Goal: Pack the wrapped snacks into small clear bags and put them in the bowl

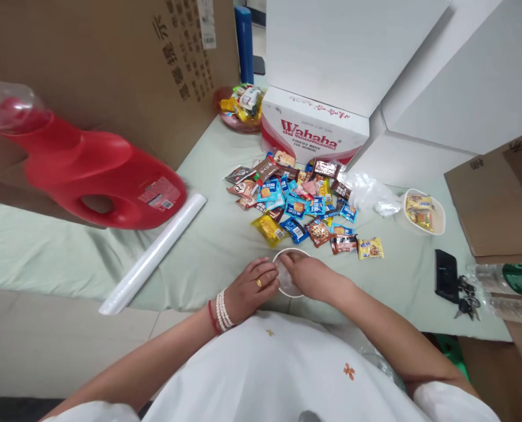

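The left hand (pixel 256 283), fingers bent, touched the white bowl (pixel 290 290) between the hands; the right hand (pixel 310 278) dipped inside. I couldn't tell either grip. Inside work seemed underway, next needing a steady rim.

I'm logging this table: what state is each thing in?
Near container: upright, open
Left hand: at container's rim
Right hand: partly inside container
Wrapped snacks: loosely heaped
Snack tub: open, holding packets
Red jug: capped
White roll: rolled up
Wahaha box: visible faces closed
Clear bag: crumpled
Keys: bunched
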Demonstrator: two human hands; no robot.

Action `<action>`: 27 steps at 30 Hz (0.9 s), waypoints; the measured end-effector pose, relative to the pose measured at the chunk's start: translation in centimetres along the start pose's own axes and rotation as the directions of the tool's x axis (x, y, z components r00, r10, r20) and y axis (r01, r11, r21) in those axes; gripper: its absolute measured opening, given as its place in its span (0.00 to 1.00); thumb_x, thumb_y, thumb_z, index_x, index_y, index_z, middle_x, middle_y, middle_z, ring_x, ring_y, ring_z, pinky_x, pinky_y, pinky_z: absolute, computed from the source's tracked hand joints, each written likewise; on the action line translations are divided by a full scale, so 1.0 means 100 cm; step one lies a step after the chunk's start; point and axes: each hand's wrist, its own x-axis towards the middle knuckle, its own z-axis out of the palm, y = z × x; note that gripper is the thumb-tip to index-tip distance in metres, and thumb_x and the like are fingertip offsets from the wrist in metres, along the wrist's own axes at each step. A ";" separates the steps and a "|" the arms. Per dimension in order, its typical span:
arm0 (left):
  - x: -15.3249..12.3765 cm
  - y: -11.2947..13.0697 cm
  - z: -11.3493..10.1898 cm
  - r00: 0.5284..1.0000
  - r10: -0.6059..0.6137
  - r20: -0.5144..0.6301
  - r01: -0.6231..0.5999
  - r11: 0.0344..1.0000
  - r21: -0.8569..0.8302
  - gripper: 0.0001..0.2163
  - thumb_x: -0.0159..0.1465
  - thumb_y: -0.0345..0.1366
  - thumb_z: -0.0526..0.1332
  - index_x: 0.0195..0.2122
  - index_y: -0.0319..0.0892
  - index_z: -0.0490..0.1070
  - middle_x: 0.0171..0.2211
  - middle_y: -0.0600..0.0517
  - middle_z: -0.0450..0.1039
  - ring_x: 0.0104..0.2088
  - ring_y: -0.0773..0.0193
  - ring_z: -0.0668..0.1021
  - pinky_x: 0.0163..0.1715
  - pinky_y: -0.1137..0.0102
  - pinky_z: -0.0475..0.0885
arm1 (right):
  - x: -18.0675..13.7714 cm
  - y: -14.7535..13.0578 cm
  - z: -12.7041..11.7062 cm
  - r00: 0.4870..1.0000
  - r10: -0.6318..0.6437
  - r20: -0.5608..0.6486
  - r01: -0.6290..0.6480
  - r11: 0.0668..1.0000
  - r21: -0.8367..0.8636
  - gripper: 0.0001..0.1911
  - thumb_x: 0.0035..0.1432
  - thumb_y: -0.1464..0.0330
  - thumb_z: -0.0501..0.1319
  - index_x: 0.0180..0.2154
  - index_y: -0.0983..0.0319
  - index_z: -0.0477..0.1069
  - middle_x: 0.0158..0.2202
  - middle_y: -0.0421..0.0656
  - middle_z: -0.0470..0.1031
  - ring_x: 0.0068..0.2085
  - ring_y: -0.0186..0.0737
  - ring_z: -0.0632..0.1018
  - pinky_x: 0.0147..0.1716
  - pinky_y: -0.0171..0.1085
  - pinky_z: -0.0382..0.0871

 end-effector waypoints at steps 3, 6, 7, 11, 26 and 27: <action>0.005 -0.006 0.000 0.998 0.055 0.025 -0.054 0.998 -0.023 0.13 0.67 0.23 0.56 0.47 0.44 0.75 0.46 0.45 0.81 0.55 0.57 0.78 0.60 0.53 0.74 | 0.011 -0.013 0.003 0.998 0.058 0.001 -0.058 0.998 -0.036 0.19 0.69 0.74 0.53 0.59 0.70 0.68 0.52 0.60 0.77 0.49 0.51 0.82 0.42 0.42 0.77; 0.008 -0.012 -0.002 0.999 0.023 0.043 -0.021 0.998 -0.060 0.17 0.65 0.22 0.56 0.51 0.44 0.74 0.46 0.45 0.81 0.54 0.56 0.78 0.58 0.53 0.75 | 0.015 -0.010 0.009 0.997 0.073 -0.012 -0.074 0.997 -0.033 0.15 0.68 0.73 0.54 0.51 0.68 0.75 0.48 0.58 0.79 0.48 0.51 0.82 0.42 0.42 0.76; 0.009 -0.012 -0.002 0.999 -0.008 0.039 0.011 0.997 -0.073 0.18 0.65 0.22 0.56 0.53 0.44 0.73 0.45 0.44 0.80 0.53 0.56 0.78 0.57 0.54 0.75 | 0.012 -0.006 0.011 0.997 0.078 -0.023 -0.078 0.997 -0.018 0.14 0.67 0.73 0.55 0.48 0.67 0.77 0.46 0.57 0.79 0.45 0.50 0.82 0.41 0.41 0.76; 0.014 -0.006 0.001 0.996 -0.086 -0.010 0.084 0.991 -0.108 0.20 0.65 0.22 0.56 0.57 0.42 0.68 0.46 0.42 0.79 0.54 0.55 0.78 0.54 0.56 0.77 | -0.015 0.013 0.020 0.984 0.037 -0.174 -0.007 0.985 0.172 0.12 0.61 0.73 0.62 0.47 0.63 0.77 0.45 0.50 0.77 0.39 0.44 0.80 0.40 0.39 0.75; 0.041 -0.001 -0.002 0.996 0.075 0.042 -0.075 0.997 -0.007 0.11 0.65 0.22 0.61 0.43 0.46 0.74 0.38 0.53 0.80 0.52 0.60 0.80 0.67 0.49 0.64 | -0.074 0.214 -0.073 -0.085 0.878 -0.471 0.442 0.457 0.772 0.20 0.58 0.65 0.70 0.48 0.61 0.67 0.30 0.33 0.68 0.20 0.23 0.59 0.18 0.28 0.50; 0.042 0.000 -0.003 0.997 0.073 0.038 -0.073 0.997 -0.006 0.12 0.65 0.22 0.61 0.43 0.46 0.74 0.38 0.53 0.80 0.52 0.60 0.80 0.66 0.49 0.64 | -0.064 0.235 -0.079 -0.046 0.906 -0.420 0.367 0.407 0.837 0.20 0.60 0.65 0.68 0.50 0.62 0.66 0.31 0.33 0.67 0.20 0.22 0.59 0.18 0.28 0.49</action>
